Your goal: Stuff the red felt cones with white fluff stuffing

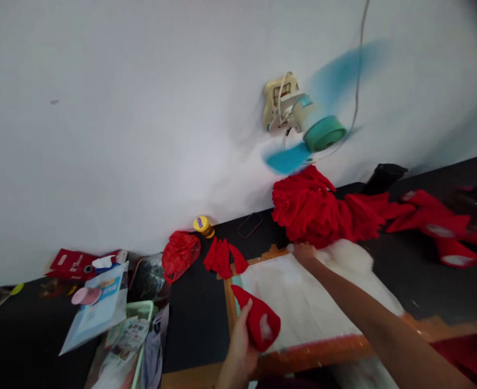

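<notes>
My left hand (240, 343) is closed round a red cloth cone (258, 319), its pointed tip toward the upper left. White stuffing (265, 327) shows in the cone's wide end. Stretched to the far side of the white work sheet (275, 283), my right hand (304, 252) has its fingers drawn together, with a small white tuft (290, 247) at the fingertips. Beside that wrist lies a heap of fluffy white stuffing (350, 259). Just behind the hand is a big pile of red cloth cones (307, 208).
Several red cones (222, 256) lie left of the sheet, near a red plastic bag (180, 254), a yellow-lidded jar (203, 226) and a phone (250, 225). Stuffed red cones (441, 221) lie at right. A spinning wall fan (323, 132) hangs above; a green basket (141, 310) stands at left.
</notes>
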The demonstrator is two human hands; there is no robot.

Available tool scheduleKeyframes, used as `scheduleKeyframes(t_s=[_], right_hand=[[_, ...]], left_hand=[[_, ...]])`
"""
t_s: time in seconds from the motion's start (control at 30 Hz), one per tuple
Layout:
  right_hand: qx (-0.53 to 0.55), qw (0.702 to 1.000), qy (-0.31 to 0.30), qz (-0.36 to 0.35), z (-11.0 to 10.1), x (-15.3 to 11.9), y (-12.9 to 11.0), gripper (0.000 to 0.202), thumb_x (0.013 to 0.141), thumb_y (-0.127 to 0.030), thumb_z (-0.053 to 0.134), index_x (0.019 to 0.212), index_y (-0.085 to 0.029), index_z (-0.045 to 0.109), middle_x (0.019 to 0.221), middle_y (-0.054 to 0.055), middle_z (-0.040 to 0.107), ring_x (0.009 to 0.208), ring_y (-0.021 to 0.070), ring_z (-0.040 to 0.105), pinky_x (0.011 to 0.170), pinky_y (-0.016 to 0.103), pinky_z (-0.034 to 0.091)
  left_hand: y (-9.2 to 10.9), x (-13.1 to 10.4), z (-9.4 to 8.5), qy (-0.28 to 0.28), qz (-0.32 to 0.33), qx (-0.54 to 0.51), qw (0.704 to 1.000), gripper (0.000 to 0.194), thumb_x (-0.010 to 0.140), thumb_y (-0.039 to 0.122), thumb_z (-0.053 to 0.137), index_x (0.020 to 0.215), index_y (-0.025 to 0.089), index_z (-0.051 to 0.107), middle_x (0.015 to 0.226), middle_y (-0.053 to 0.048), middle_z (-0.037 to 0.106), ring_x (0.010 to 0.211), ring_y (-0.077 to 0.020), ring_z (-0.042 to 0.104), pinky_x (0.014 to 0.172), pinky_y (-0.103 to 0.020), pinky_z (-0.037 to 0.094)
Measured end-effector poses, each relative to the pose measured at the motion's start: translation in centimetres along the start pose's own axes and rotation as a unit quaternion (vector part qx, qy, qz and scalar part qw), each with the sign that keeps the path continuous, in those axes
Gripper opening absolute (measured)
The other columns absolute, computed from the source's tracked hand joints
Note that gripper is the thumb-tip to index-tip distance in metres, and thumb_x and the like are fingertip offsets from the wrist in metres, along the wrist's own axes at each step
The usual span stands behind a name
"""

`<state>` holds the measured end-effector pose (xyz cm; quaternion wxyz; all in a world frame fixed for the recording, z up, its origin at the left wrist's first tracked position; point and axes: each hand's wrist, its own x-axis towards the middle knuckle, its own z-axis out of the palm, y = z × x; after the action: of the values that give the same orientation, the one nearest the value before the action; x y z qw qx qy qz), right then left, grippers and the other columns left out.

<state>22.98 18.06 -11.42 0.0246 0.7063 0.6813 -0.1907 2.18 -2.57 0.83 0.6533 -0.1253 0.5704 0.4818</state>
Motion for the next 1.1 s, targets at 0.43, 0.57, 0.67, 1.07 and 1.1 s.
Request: scheduleKeyframes(t_s=[0.43, 0.57, 0.67, 1.07, 1.1], right_hand=[[0.303, 0.948, -0.044, -0.092, -2.1, -5.2, -2.9, 0.025, 0.084, -0.028, 0.048, 0.092, -0.014, 0.067, 0.061, 0.002, 0.067, 0.058, 0.0176, 0.065, 0.057, 0.027, 0.05], [0.502, 0.861, -0.028, -0.074, -5.0, -9.9, -3.9, 0.025, 0.078, -0.043, 0.057, 0.083, -0.018, 0.057, 0.048, -0.004, 0.055, 0.045, 0.0166, 0.055, 0.047, 0.027, 0.044], [0.442, 0.886, 0.093, -0.105, -6.7, -13.5, -4.6, 0.02, 0.077, -0.036, 0.058, 0.089, -0.02, 0.055, 0.056, -0.003, 0.059, 0.05, 0.017, 0.057, 0.051, 0.027, 0.045], [0.19, 0.874, 0.299, -0.334, -2.1, -16.9, -9.5, 0.036, 0.088, -0.009, 0.041, 0.118, -0.018, 0.059, 0.122, 0.015, 0.066, 0.109, 0.0256, 0.064, 0.091, 0.041, 0.056], [0.186, 0.873, 0.298, -0.337, -1.9, -17.3, -9.6, 0.041, 0.087, -0.008, 0.042, 0.124, -0.017, 0.057, 0.128, 0.016, 0.063, 0.113, 0.027, 0.062, 0.093, 0.044, 0.055]], left_hand=[[1.2, 5.4, 2.9, -0.137, 0.023, -0.119, 0.983, 0.027, 0.084, 0.03, 0.066, 0.099, 0.008, 0.069, 0.094, -0.013, 0.074, 0.08, -0.0202, 0.07, 0.086, -0.034, 0.054], [1.6, 6.4, 4.5, -0.157, 0.018, -0.151, 0.976, 0.03, 0.087, 0.038, 0.061, 0.09, 0.009, 0.069, 0.087, -0.012, 0.073, 0.078, -0.0212, 0.069, 0.084, -0.037, 0.055], [1.7, 6.2, 4.7, -0.137, 0.028, -0.158, 0.977, 0.027, 0.087, 0.037, 0.06, 0.087, 0.011, 0.069, 0.083, -0.011, 0.072, 0.074, -0.0213, 0.069, 0.08, -0.037, 0.056], [0.8, 1.4, 4.0, -0.165, 0.073, -0.184, 0.966, 0.023, 0.091, 0.023, 0.057, 0.102, 0.01, 0.072, 0.095, -0.012, 0.076, 0.08, -0.0161, 0.072, 0.075, -0.023, 0.057], [0.9, 1.1, 3.8, -0.168, 0.084, -0.181, 0.965, 0.023, 0.091, 0.023, 0.057, 0.103, 0.01, 0.072, 0.097, -0.012, 0.076, 0.082, -0.0164, 0.072, 0.077, -0.024, 0.057]])
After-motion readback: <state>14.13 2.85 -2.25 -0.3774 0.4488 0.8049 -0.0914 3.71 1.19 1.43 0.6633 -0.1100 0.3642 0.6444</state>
